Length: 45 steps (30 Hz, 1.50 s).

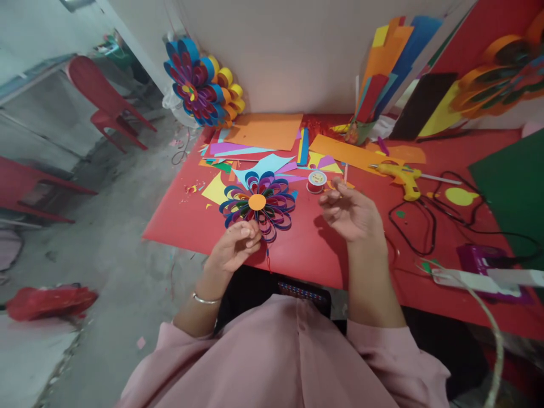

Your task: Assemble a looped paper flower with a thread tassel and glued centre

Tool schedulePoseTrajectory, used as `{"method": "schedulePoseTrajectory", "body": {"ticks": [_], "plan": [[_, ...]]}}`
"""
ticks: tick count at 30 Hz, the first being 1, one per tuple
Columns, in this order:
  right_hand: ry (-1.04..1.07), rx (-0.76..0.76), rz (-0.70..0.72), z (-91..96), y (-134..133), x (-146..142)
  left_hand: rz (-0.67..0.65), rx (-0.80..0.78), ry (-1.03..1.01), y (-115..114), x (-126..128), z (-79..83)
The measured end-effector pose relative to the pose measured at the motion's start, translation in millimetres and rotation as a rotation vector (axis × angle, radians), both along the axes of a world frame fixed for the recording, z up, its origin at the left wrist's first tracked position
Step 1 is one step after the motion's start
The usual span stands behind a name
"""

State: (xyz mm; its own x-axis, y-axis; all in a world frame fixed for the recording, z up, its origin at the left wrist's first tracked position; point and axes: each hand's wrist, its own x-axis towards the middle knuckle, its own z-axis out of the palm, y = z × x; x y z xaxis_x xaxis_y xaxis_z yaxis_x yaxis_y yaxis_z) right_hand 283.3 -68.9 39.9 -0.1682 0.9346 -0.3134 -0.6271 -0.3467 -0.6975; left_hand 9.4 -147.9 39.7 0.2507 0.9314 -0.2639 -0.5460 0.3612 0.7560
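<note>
A paper flower point(259, 205) of looped blue, purple and red strips with an orange round centre lies on the red table point(306, 255). My left hand point(235, 245) pinches the flower's near edge, fingers closed on it. My right hand point(349, 211) hovers to the right of the flower with its fingers curled loosely together near a small red spool of thread point(317, 181); a thin thread may run from them, too fine to make out.
A yellow glue gun point(402, 177) and black cables point(420, 226) lie to the right. Coloured paper sheets point(263, 133) cover the back, finished flowers point(199, 85) lean on the wall. A purple device point(484, 260) and green board point(514, 187) sit far right. Red chairs point(106, 102) stand left.
</note>
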Motion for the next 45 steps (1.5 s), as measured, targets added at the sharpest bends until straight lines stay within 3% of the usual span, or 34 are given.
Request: {"method": "schedulePoseTrajectory", "body": {"ticks": [7,14,22,33,39,45], "plan": [[0.032,0.049,0.072,17.3,9,7,-0.121,-0.039,-0.019,-6,4,-11.6],[0.05,-0.007,-0.036,39.8,10,3,-0.123,-0.011,-0.078,-16,13,-15.2],[-0.123,0.219,0.026,29.6,16,2,-0.127,-0.045,-0.112,-24,16,-17.8],[-0.314,0.336,-0.126,35.7,7,-18,-0.176,-0.102,-0.243,-15,26,-11.3],[-0.187,0.292,-0.072,34.8,1,-13,-0.178,-0.116,-0.211,-14,33,-12.3],[0.026,0.228,-0.063,21.2,16,1,-0.188,-0.1,-0.214,-14,37,-14.8]]}}
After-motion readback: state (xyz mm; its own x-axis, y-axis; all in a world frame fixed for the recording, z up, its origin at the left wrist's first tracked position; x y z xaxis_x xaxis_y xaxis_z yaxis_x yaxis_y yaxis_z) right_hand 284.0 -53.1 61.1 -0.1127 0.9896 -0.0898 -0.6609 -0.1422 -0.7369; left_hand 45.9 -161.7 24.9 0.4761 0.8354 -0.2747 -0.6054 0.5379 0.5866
